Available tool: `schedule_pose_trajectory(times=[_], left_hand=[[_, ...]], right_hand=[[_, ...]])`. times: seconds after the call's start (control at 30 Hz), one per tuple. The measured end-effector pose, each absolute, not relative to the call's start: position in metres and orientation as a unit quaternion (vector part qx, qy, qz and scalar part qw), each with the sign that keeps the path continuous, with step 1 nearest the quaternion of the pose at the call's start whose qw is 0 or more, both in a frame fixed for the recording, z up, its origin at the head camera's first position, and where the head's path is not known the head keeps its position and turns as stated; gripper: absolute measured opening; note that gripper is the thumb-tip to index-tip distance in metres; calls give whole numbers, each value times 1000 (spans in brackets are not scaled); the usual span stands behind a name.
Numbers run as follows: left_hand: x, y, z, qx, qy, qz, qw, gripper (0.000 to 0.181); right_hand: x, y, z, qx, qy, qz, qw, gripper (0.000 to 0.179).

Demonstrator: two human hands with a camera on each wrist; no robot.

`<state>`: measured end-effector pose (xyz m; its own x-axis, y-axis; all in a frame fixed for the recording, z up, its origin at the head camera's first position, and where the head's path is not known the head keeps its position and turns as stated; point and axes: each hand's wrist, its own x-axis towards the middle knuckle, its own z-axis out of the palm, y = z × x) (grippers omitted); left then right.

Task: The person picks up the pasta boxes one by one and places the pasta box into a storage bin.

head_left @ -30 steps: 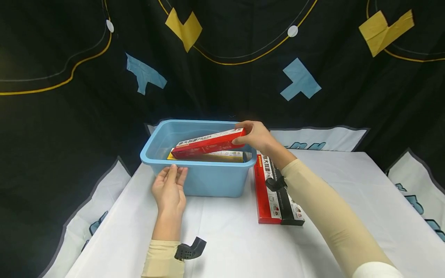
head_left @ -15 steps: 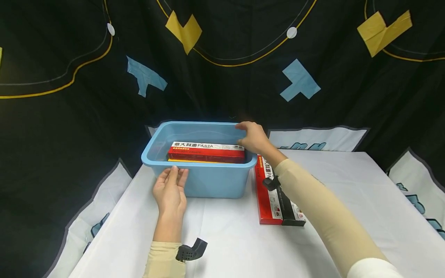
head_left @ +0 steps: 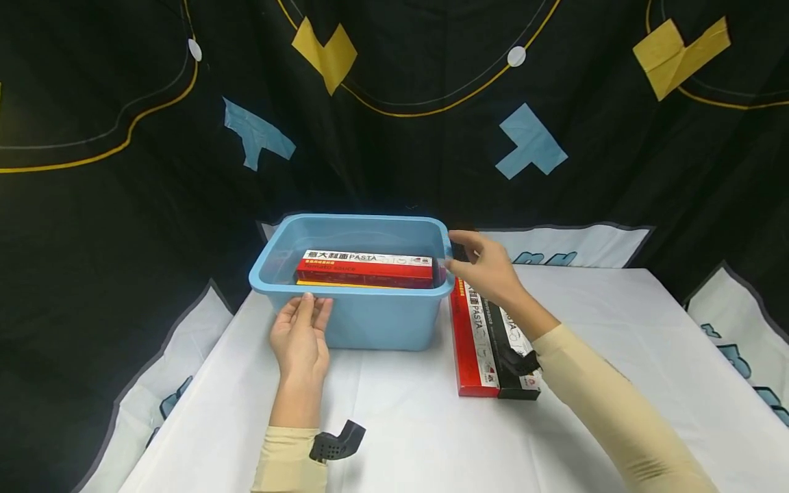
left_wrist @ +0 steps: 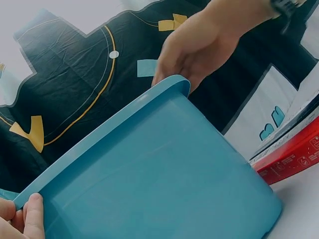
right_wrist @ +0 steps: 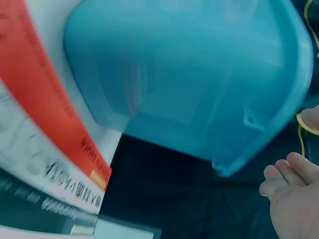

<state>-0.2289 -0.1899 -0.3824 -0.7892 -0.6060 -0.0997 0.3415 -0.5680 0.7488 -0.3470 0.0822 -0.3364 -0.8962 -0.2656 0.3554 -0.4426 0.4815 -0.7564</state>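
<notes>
A light-blue plastic tub (head_left: 382,322) stands on the table. Inside it lies a red pasta box (head_left: 366,270), on top of something with a yellow edge. My left hand (head_left: 302,339) pinches the front rim near its left corner, as the left wrist view also shows at the tub's rim (left_wrist: 99,129). Beside the right rim is my right hand (head_left: 487,267), its fingers loosely bent with nothing between them. The right wrist view shows that hand (right_wrist: 294,194) just off the rim. To the right of the tub, a red pasta box (head_left: 471,349) and a black pasta box (head_left: 511,373) lie side by side.
A white cloth covers the table (head_left: 394,424). Behind it hangs a black curtain (head_left: 394,164) with yellow and blue patches. The two pasta boxes lie partly under my right forearm, close against the tub's right side.
The red pasta box went from tilted in my right hand to lying flat in the tub. My right hand let go and moved out over the right rim. My left hand stayed.
</notes>
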Motion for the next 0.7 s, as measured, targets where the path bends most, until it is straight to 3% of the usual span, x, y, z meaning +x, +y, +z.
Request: schedule_pose_trajectory(times=[0.23, 0.7], left_hand=[[-231, -189, -380, 176, -379, -868, 267, 36], [-230, -189, -382, 179, -375, -869, 267, 35]], right_hand=[[-325, 138, -348, 188, -856, 463, 129, 53], [-298, 188, -390, 129, -904, 396, 94, 61]])
